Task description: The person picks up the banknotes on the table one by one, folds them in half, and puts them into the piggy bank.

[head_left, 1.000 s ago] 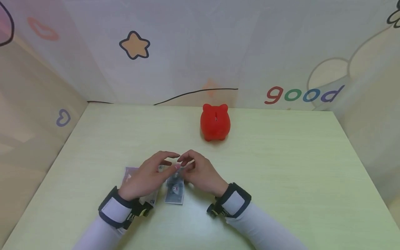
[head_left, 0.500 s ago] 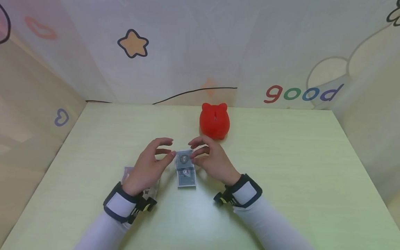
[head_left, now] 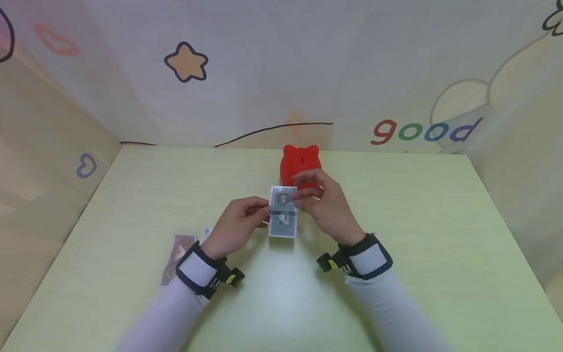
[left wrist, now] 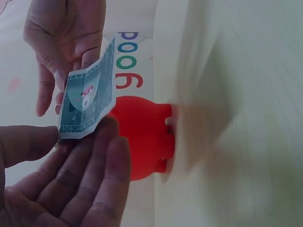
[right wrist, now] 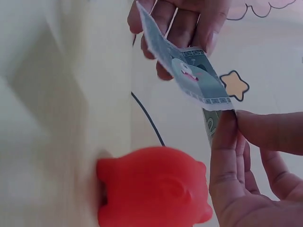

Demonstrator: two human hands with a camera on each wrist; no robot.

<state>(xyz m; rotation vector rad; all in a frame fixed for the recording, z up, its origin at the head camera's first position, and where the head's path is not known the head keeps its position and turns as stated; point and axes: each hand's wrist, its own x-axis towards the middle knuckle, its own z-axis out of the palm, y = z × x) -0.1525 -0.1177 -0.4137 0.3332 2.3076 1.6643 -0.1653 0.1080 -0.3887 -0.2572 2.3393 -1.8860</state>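
Observation:
A blue-grey play banknote [head_left: 283, 215], creased across its middle, is held up off the table between both hands. My left hand [head_left: 237, 222] pinches its left edge between thumb and fingers; in the left wrist view the banknote [left wrist: 87, 99] is bent along the crease. On the opposite edge, the thumb and forefinger of my right hand [head_left: 327, 205] pinch it, as the right wrist view shows with the right hand [right wrist: 255, 165]. Just beyond stands a red piggy bank [head_left: 295, 164] with a slot in its top, partly covered by the right fingers.
A purplish banknote [head_left: 178, 256] lies on the table left of the left wrist. Beside it, a pale blue corner of another note [head_left: 206, 232] shows from under the left hand. A printed curtain [head_left: 264, 73] hangs behind the table's back edge.
Both hands have lifted the blue-grey banknote and carried it forward and right toward the piggy bank. The left hand, apart from the note's edge half a second ago, now pinches it.

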